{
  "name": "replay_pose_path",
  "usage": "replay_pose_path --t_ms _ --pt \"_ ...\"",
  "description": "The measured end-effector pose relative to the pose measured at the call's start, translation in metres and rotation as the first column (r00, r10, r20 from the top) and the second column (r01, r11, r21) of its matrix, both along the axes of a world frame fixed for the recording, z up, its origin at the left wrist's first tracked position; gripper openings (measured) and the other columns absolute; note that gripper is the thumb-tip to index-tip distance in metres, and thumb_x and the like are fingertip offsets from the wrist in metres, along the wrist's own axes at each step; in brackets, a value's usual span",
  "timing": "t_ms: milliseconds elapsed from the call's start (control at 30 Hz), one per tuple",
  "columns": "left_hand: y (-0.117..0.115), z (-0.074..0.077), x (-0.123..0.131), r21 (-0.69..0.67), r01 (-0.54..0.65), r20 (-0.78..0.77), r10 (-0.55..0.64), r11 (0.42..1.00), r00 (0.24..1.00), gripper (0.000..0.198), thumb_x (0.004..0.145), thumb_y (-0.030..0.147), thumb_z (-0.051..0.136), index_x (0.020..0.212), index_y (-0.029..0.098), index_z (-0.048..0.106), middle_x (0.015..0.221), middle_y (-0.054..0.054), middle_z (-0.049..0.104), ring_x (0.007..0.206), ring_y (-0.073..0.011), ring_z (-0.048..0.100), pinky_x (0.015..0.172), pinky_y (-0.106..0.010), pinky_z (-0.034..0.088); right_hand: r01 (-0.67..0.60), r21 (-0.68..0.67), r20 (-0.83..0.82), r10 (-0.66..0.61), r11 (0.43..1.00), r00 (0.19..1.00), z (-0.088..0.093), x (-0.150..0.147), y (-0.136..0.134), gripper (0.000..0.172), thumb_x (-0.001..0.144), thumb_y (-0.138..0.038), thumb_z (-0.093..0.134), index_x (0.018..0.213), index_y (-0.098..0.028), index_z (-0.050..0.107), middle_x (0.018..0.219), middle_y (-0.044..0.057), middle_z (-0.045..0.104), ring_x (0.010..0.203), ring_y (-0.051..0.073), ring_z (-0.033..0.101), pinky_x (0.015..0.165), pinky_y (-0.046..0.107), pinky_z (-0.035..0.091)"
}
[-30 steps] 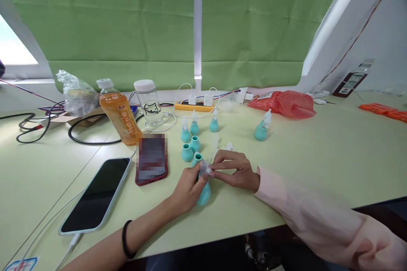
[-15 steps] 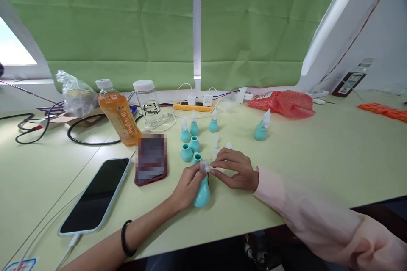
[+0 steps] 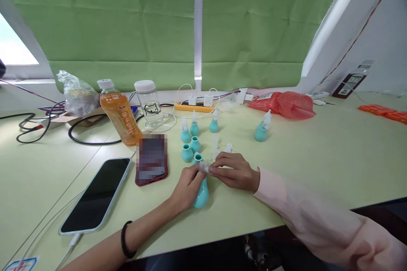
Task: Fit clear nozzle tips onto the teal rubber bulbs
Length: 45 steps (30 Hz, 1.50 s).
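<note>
My left hand [image 3: 186, 187] is wrapped round a teal rubber bulb [image 3: 201, 194] standing on the pale green table [image 3: 333, 156]. My right hand [image 3: 235, 171] pinches a small clear nozzle tip [image 3: 203, 166] at the bulb's neck. Just behind my hands stand more teal bulbs [image 3: 187, 153], some open-topped, some with white nozzles [image 3: 194, 125]. A few loose clear tips [image 3: 215, 142] lie beside them. One capped bulb [image 3: 262, 129] stands alone farther right.
Two phones lie at left: a black one on a cable [image 3: 97, 193] and a red-cased one [image 3: 151, 159]. Behind are an orange drink bottle [image 3: 121, 112], a clear jar [image 3: 149, 102], a power strip [image 3: 193, 105], black cables [image 3: 34, 127] and a red bag [image 3: 284, 103].
The bulb has shifted slightly left under my left hand, and my right-hand fingers have closed in on the tip at its neck. Nothing else has moved.
</note>
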<state>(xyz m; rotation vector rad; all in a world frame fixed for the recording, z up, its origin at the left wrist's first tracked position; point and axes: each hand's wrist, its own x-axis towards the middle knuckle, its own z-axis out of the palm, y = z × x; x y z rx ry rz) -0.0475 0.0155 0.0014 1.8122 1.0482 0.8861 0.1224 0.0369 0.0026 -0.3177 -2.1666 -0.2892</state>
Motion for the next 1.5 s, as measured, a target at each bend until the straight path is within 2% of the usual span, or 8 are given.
replay_pose_path --t_ms 167,333,533,733,800,933,1033,1500 --pt "-0.001 -0.001 0.0 0.01 0.02 -0.032 -0.02 1.0 0.999 0.02 0.076 0.022 0.031 0.058 0.016 0.037 0.055 0.003 0.033 0.053 -0.01 0.03 0.052 -0.023 0.027 -0.08 -0.165 -0.088 0.067 0.983 0.994 0.0 -0.003 0.001 0.014 0.07 -0.012 0.058 0.082 -0.019 0.059 0.064 0.002 0.06 0.062 0.011 0.051 0.052 0.023 0.046" --pt "-0.002 -0.002 -0.001 0.035 0.001 -0.039 0.001 0.999 0.999 0.021 0.077 0.023 0.03 0.06 0.015 0.04 0.054 0.003 0.037 0.053 -0.0103 0.034 0.052 -0.023 0.028 -0.187 -0.44 -0.221 0.096 0.878 0.971 0.006 -0.008 -0.002 0.006 0.07 -0.015 0.058 0.073 -0.016 0.064 0.06 0.004 0.06 0.056 0.011 0.053 0.052 0.024 0.046" --pt "-0.006 -0.001 -0.001 0.194 -0.08 -0.164 0.113 0.978 0.98 0.023 0.08 0.03 0.031 0.066 0.016 0.042 0.049 0.005 0.031 0.046 -0.0096 0.029 0.046 -0.022 0.023 -0.168 -0.655 -0.302 -0.051 0.737 0.952 0.006 -0.014 -0.011 0.009 0.069 -0.022 0.06 0.07 -0.016 0.067 0.056 0.003 0.06 0.049 0.009 0.05 0.044 0.02 0.043" --pt "-0.009 0.002 -0.001 0.277 -0.058 -0.351 0.157 0.959 0.923 0.022 0.082 0.03 0.028 0.075 0.017 0.044 0.049 0.004 0.037 0.046 -0.0126 0.036 0.048 -0.023 0.025 -0.141 -0.774 -0.302 -0.163 0.617 0.939 0.005 -0.016 -0.016 0.013 0.066 -0.027 0.062 0.066 -0.015 0.067 0.055 0.003 0.061 0.049 0.009 0.052 0.041 0.018 0.041" --pt "-0.009 0.003 -0.001 0.295 -0.052 -0.394 0.172 0.954 0.903 0.021 0.082 0.03 0.028 0.076 0.017 0.043 0.051 0.003 0.041 0.047 -0.0138 0.039 0.048 -0.024 0.026 -0.124 -0.764 -0.292 -0.168 0.634 0.942 0.005 -0.016 -0.016 0.013 0.067 -0.027 0.061 0.066 -0.015 0.067 0.055 0.003 0.061 0.048 0.009 0.052 0.041 0.018 0.041" --pt "-0.009 0.002 -0.001 0.328 -0.041 -0.432 0.189 0.944 0.882 0.02 0.083 0.03 0.028 0.077 0.017 0.042 0.053 0.001 0.046 0.048 -0.0153 0.044 0.05 -0.025 0.026 -0.027 -0.583 -0.272 -0.163 0.812 0.948 0.005 -0.016 -0.018 0.011 0.07 -0.022 0.057 0.066 -0.015 0.065 0.049 0.001 0.056 0.045 0.008 0.049 0.043 0.02 0.041" --pt "-0.009 0.001 -0.001 0.334 -0.033 -0.438 0.186 0.942 0.879 0.019 0.083 0.029 0.027 0.077 0.017 0.042 0.052 0.002 0.046 0.048 -0.0157 0.045 0.05 -0.025 0.026 0.018 -0.465 -0.247 -0.149 0.885 0.957 0.005 -0.017 -0.019 0.011 0.072 -0.018 0.053 0.068 -0.016 0.063 0.048 0.0 0.054 0.045 0.009 0.048 0.044 0.022 0.04" --pt "-0.008 0.003 0.0 0.316 -0.023 -0.4 0.155 0.949 0.903 0.017 0.081 0.029 0.03 0.073 0.018 0.04 0.054 0.002 0.043 0.048 -0.0141 0.04 0.051 -0.024 0.028 0.001 -0.441 -0.257 -0.127 0.898 0.958 0.008 -0.019 -0.017 0.009 0.065 -0.011 0.053 0.061 -0.016 0.059 0.047 -0.001 0.05 0.045 0.008 0.044 0.044 0.021 0.039"
